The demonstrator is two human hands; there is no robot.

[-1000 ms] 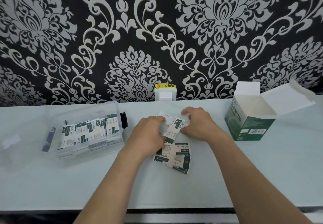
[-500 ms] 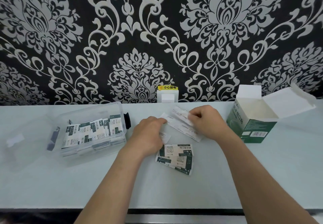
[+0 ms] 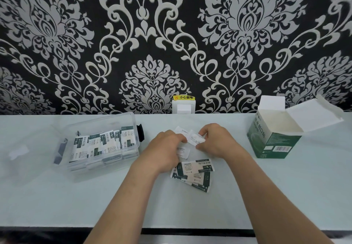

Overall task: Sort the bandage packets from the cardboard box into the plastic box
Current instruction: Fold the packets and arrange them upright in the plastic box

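Head view: the left grip point(image 3: 163, 148) and right grip point(image 3: 217, 140) both pinch thin white bandage packets point(image 3: 196, 139) between them, low over the surface point(image 3: 285, 196). These look paper-light, floppy and easily creased, so I judge fingertips at the edges suit them best. A loose pile point(image 3: 194, 173) of green-and-white printed packets lies nearer the person, more sit in the plastic box point(image 3: 106, 119) at left, and the cardboard box point(image 3: 274, 144) stands open at right
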